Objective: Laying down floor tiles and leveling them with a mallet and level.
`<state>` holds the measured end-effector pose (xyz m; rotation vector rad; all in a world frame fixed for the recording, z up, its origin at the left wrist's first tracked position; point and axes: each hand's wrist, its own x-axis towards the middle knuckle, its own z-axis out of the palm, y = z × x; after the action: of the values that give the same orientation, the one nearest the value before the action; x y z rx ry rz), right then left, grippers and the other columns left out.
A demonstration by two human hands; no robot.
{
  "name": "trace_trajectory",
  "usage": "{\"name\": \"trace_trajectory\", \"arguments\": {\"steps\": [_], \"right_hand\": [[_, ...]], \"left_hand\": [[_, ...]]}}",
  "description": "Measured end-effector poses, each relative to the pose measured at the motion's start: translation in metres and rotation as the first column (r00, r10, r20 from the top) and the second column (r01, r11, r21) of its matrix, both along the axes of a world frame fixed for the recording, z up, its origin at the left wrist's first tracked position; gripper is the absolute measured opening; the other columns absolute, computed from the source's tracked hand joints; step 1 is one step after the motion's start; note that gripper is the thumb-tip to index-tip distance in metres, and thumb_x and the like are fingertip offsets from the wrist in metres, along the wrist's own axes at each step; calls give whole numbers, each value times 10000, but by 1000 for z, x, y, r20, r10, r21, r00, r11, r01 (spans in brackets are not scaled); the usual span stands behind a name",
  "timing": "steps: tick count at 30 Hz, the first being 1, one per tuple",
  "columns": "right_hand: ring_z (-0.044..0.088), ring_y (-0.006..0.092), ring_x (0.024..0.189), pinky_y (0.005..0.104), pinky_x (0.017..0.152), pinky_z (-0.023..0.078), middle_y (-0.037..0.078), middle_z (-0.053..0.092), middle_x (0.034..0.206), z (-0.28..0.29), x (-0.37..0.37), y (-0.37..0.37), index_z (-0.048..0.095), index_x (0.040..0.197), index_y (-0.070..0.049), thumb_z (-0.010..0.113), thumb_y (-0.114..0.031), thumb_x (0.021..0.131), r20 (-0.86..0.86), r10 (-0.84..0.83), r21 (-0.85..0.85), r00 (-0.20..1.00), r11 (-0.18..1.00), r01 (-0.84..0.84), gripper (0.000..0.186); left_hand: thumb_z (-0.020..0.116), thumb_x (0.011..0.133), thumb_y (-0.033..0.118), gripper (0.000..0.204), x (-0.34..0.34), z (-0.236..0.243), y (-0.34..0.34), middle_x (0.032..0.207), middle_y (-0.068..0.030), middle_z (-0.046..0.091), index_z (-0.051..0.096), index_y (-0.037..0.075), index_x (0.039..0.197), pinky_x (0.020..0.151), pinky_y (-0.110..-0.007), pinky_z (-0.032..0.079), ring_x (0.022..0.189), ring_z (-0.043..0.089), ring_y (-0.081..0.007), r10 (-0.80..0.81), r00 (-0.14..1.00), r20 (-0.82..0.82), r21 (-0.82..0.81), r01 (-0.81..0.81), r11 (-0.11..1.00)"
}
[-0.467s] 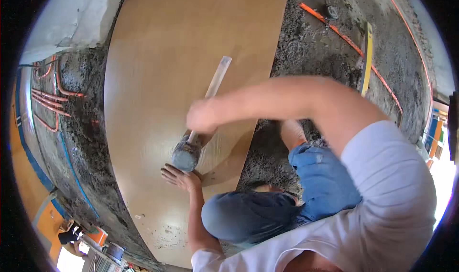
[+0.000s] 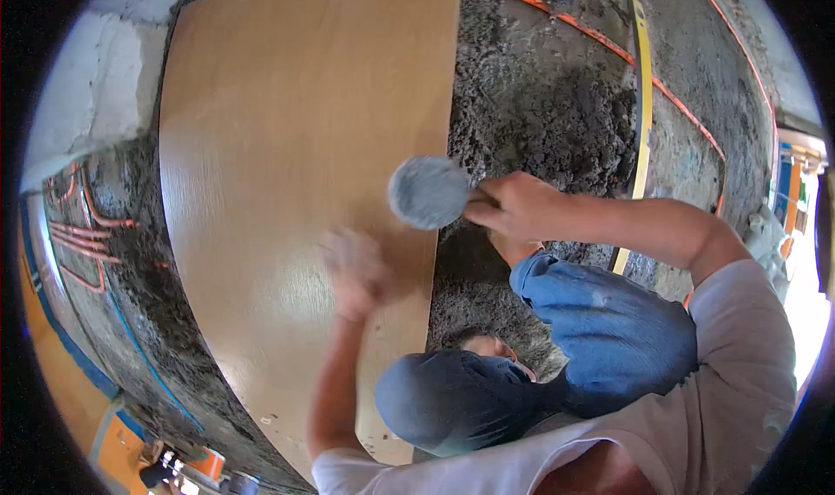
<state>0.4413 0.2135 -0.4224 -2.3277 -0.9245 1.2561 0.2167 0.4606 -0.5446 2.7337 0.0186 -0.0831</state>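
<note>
A mallet with a round grey head [image 2: 428,192] is raised above the right edge of a large tan wood-look panel [image 2: 287,121]. My right hand [image 2: 522,208] is closed round its handle, close behind the head, which hides most of the handle. Over the panel, left of the mallet, is my left hand [image 2: 357,273]. Its fingers are smeared by motion, so I cannot make out whether they touch the surface.
Wet grey mortar [image 2: 557,130] borders the panel on the right. A yellow level [image 2: 642,103] lies there, crossing an orange pipe [image 2: 600,36]. Several orange pipes [image 2: 83,241] and a blue line [image 2: 152,364] run along the left. My bent knees [image 2: 609,321] are beside the panel's right edge.
The mallet has swung up and right off the panel, its head now turned upward. My left hand has lifted from lying spread and moved farther up the panel. The view has shifted slightly.
</note>
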Motion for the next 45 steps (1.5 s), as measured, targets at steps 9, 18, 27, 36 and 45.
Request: {"name": "trace_trajectory", "arguments": {"steps": [9, 18, 27, 36, 45], "right_hand": [[620, 421, 810, 441, 687, 493, 250, 624, 837, -4, -1, -32, 613, 957, 27, 492, -297, 961, -21, -554, 382, 832, 765, 519, 346], [624, 420, 817, 458, 713, 474, 261, 627, 820, -31, 46, 70, 609, 916, 30, 396, -471, 976, -330, -497, 208, 802, 791, 576, 547], [615, 452, 918, 486, 835, 476, 297, 637, 877, -68, 91, 123, 607, 956, 70, 312, -545, 968, -201, -562, 218, 802, 773, 596, 682], [576, 291, 605, 408, 587, 460, 156, 564, 630, -69, 113, 118, 543, 765, 26, 370, -553, 960, -298, -623, 201, 723, 700, 685, 635], [500, 127, 475, 310, 439, 412, 37, 513, 604, -92, 115, 107, 562, 900, -16, 485, -565, 920, -426, -598, 159, 679, 690, 706, 554]], "left_hand": [[623, 840, 374, 549, 176, 36, -91, 1394, -121, 458, 501, 128, 1315, 1145, -507, 192, 1341, 362, -305, -572, 779, -256, -317, 492, 811], [386, 960, 491, 706, 77, -22, 61, 1533, -218, 219, 259, 10, 1462, 1138, -557, 115, 1425, 172, -399, 351, 936, 36, 320, -343, 883], [356, 958, 527, 747, 77, -23, 59, 1548, -206, 187, 215, 10, 1479, 1139, -565, 99, 1435, 143, -394, 356, 934, -16, 340, -330, 881], [352, 951, 538, 755, 79, -22, 58, 1533, -226, 210, 232, 2, 1470, 1132, -580, 102, 1424, 165, -412, 350, 937, -11, 329, -327, 886], [457, 918, 487, 751, 94, -19, 66, 1514, -249, 237, 274, -16, 1444, 1125, -591, 113, 1415, 176, -425, 243, 970, 0, 275, -234, 933]]}}
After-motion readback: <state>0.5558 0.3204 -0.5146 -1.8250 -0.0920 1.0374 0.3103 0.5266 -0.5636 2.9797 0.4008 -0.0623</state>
